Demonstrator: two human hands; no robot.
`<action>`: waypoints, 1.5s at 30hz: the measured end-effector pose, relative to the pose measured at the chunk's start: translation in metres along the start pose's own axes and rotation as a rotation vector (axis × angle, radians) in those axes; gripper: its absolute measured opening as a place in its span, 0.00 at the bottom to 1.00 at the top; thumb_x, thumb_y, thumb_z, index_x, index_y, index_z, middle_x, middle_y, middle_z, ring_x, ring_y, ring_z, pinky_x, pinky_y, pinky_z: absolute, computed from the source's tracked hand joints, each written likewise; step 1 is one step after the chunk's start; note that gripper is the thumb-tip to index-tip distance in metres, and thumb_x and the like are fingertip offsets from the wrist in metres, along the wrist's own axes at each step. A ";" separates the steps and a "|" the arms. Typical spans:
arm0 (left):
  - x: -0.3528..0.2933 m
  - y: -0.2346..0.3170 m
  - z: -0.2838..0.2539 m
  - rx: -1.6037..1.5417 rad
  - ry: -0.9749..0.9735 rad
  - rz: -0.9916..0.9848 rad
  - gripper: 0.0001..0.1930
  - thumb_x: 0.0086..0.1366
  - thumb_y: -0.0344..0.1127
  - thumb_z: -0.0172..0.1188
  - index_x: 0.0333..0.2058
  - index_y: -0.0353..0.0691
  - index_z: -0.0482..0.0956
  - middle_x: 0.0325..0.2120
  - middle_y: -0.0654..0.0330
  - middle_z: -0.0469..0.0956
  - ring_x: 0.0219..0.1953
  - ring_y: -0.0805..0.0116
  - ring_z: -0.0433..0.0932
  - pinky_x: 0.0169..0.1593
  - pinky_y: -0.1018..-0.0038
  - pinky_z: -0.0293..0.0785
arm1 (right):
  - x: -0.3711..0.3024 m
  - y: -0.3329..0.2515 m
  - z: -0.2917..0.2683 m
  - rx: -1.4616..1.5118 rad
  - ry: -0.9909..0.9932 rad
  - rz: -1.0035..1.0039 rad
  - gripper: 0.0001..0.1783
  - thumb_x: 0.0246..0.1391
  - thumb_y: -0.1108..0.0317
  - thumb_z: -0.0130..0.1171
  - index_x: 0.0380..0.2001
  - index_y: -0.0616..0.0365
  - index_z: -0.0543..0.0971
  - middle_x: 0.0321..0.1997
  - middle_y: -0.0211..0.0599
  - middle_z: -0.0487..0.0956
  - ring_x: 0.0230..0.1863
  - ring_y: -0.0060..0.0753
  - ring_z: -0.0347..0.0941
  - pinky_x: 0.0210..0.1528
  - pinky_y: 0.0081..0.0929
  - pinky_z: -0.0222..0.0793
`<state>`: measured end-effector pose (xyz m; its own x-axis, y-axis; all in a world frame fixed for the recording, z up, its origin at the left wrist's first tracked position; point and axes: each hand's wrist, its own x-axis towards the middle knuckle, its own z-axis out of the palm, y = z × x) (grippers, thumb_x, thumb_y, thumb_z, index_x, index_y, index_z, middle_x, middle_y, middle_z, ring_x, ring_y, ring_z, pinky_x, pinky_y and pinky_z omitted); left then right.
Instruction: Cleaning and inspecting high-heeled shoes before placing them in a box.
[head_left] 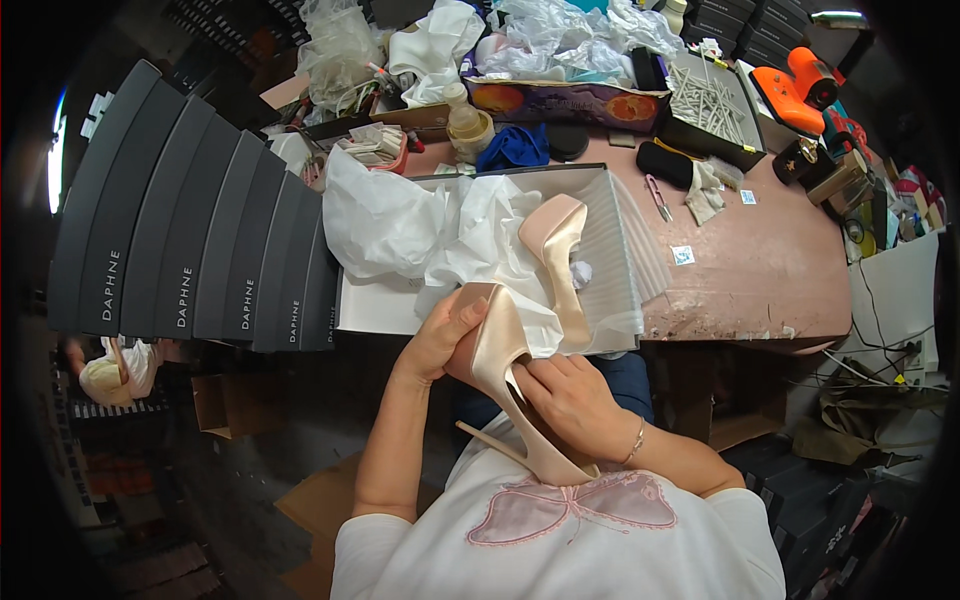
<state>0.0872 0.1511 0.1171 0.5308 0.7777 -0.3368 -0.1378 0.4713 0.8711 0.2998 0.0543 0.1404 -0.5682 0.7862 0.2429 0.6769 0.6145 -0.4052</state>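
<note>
both hands are closed on one pale satin high-heeled shoe (500,360), held just in front of the person's chest. the left hand (440,340) wraps the toe end from the left, thumb lying across the top of the satin. the right hand (570,395) grips the shoe from the right, fingers curled against its side near the arch; a thin bracelet (637,440) sits on that wrist. the shoe's thin heel (490,440) sticks out below the left hand, pointing back toward the person's white shirt (560,540).

just beyond the hands lies an open shoe box (380,305) with white tissue paper (400,225) bunched up inside it. a second matching shoe (560,250) rests in the tissue, directly above the right hand, its heel end running down toward the held shoe; i cannot tell whether the two touch.

to the left of the left hand stands a row of dark grey shoe boxes (190,240), side by side on edge. beyond the open box the pinkish worktable (760,270) is crowded: a blue cloth (515,148), a small plastic bottle (462,115), crumpled plastic bags (560,40). far off to the right of the right hand sit an orange tool (795,90) and a tray of pale sticks (705,100).
</note>
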 end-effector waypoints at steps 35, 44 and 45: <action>-0.010 -0.013 -0.008 -0.053 0.073 0.003 0.29 0.65 0.51 0.59 0.54 0.33 0.68 0.45 0.59 0.75 0.46 0.74 0.74 0.51 0.76 0.71 | -0.019 0.010 -0.007 0.272 0.008 -0.263 0.19 0.44 0.69 0.57 0.43 0.60 0.78 0.40 0.35 0.75 0.46 0.36 0.72 0.49 0.33 0.66; -0.006 -0.002 -0.001 -0.031 0.079 0.030 0.28 0.66 0.51 0.58 0.54 0.33 0.68 0.45 0.59 0.75 0.46 0.74 0.74 0.50 0.76 0.71 | 0.018 0.018 0.005 0.275 0.047 0.008 0.11 0.48 0.67 0.63 0.37 0.53 0.81 0.32 0.33 0.76 0.35 0.33 0.72 0.37 0.30 0.65; -0.010 0.000 -0.004 -0.013 0.094 0.026 0.28 0.66 0.51 0.58 0.54 0.33 0.68 0.45 0.59 0.75 0.46 0.74 0.74 0.50 0.76 0.71 | 0.015 0.020 -0.002 0.437 0.040 0.068 0.11 0.50 0.66 0.62 0.38 0.55 0.80 0.32 0.35 0.76 0.34 0.35 0.73 0.37 0.32 0.66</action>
<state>0.0789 0.1448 0.1186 0.4458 0.8252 -0.3468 -0.1619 0.4554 0.8755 0.3056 0.0782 0.1373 -0.5048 0.8310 0.2337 0.4454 0.4826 -0.7541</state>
